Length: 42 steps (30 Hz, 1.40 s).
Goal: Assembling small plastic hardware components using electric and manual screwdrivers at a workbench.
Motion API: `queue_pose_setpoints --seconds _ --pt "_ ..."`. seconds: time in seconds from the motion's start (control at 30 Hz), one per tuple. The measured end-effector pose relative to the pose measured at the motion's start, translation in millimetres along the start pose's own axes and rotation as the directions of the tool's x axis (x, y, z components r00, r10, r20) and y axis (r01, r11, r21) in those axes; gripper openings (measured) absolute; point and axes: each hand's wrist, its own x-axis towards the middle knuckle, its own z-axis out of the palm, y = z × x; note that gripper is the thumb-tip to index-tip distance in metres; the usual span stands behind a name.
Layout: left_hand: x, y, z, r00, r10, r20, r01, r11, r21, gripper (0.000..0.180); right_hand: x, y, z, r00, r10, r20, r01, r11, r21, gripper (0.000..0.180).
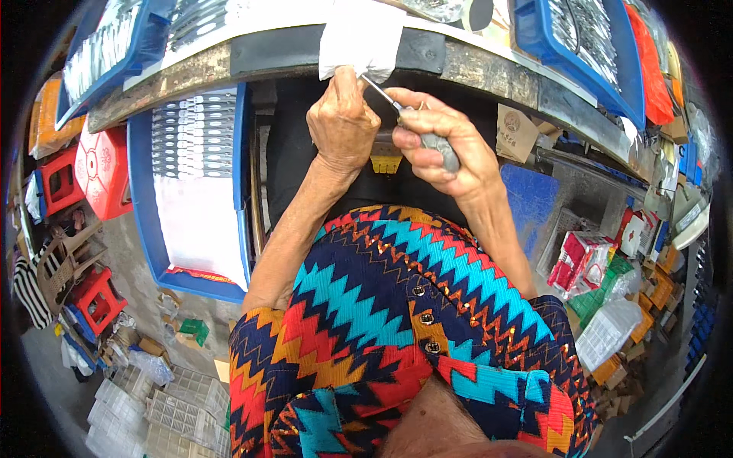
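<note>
At the table's front edge my left hand (343, 122) is closed in a fist, its fingertips against a white cloth or paper (359, 46) that drapes over the edge. What it pinches there, if anything, is hidden. Just to its right, my right hand (450, 145) is wrapped around a tool with a thin metal shaft (379, 91) and a grey rounded end (441, 150). The shaft slants up and left, its tip close to my left fingers and the white sheet. The tool's exact kind is not clear.
Blue trays (540, 23) of grey-and-silver slim pieces stand on the worn table (489, 70), at both sides. Another blue tray (141, 206) with rows of similar pieces lies at my left. Red stools (99, 301) are at far left, crates and cartons (611, 336) at right.
</note>
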Motion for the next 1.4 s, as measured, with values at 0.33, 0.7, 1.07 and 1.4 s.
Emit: queue_pose_setpoints --seconds 0.33,0.7,1.07,1.4 --pt "-0.1 5.4 -11.2 0.989 -0.102 0.105 0.112 0.989 -0.095 0.009 -3.3 15.2 -3.8 0.648 -0.647 0.400 0.410 -0.146 -0.900 0.032" --pt "-0.6 1.2 -3.2 0.996 -0.059 0.072 0.064 0.995 -0.079 0.011 5.1 23.1 -1.3 0.548 -0.618 0.564 0.291 -0.491 -0.821 0.025" --pt "-4.8 0.6 1.9 0.998 -0.051 -0.037 0.049 0.998 -0.038 0.013 -5.9 11.0 23.3 0.865 -0.495 -0.080 0.215 0.512 -0.832 0.021" --pt "-3.8 0.1 10.4 0.997 -0.039 -0.065 0.039 0.999 -0.005 0.010 4.1 1.3 -4.7 0.997 0.072 0.024 -0.074 0.987 0.145 0.027"
